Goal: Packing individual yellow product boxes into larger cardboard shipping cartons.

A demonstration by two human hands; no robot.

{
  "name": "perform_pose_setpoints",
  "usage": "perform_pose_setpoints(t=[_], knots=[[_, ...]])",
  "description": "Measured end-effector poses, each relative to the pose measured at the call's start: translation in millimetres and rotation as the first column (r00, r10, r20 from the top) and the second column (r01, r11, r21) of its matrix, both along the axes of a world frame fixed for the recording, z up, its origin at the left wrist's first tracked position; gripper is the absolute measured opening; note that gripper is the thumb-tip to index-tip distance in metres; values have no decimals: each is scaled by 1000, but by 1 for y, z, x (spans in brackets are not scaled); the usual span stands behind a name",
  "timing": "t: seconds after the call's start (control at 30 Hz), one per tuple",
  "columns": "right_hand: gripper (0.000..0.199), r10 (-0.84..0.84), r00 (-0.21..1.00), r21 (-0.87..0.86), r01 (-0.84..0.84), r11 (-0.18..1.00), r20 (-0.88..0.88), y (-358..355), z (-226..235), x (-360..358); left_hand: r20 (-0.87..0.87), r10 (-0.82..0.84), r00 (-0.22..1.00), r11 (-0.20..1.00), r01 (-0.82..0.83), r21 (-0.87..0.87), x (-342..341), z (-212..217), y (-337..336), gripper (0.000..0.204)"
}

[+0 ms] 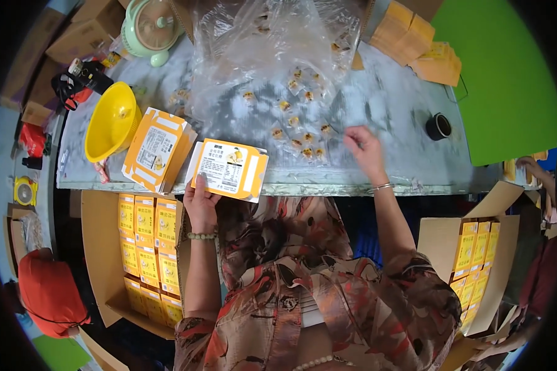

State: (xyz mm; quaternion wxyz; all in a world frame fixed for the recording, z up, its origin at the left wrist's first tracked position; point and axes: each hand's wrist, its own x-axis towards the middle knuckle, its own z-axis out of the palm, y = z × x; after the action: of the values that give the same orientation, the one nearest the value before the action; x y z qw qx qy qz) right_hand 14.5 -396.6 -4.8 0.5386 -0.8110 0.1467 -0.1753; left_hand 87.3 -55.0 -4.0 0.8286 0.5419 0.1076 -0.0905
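My left hand (201, 201) grips the lower edge of a flat yellow-and-white carton (250, 170), its thumb on the printed face and its fingers underneath. The carton is held over the table's front edge, just right of a stack of similar flat cartons (156, 145). My right hand (366, 151) is above the table near the front, its fingers bent and drawn together. Whatever may be between those fingers is hidden. To its left, several small clear packets with yellow-brown contents (307, 137) are scattered on the table.
A large clear plastic bag (266, 49) spills packets at the back. A yellow basket (112, 120), a pale green pot (151, 28) and a dark cup (439, 127) stand around. Open cardboard boxes of yellow cartons (145, 244) flank me below. A co-worker's hand (529, 164) is at far right.
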Motion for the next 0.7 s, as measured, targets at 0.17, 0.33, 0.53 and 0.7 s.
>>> perform_pose_setpoints(t=[0.17, 0.33, 0.53, 0.7], knots=[[30, 172, 978, -391, -112, 913, 120, 24, 6, 11, 10, 0, 1000, 1000, 0, -17, -2, -1, 1, 18], [41, 295, 955, -685, -223, 693, -12, 53, 14, 27, 13, -9, 1000, 1000, 9, -9, -1, -6, 4, 18], [40, 330, 939, -701, -299, 648, -95, 44, 5, 13, -7, -17, 1000, 999, 16, -29, -2, 2, 0, 18], [58, 367, 929, -534, -330, 778, -40, 7, 34, -5, 2, -29, 1000, 997, 29, -76, -10, 19, -14, 19]])
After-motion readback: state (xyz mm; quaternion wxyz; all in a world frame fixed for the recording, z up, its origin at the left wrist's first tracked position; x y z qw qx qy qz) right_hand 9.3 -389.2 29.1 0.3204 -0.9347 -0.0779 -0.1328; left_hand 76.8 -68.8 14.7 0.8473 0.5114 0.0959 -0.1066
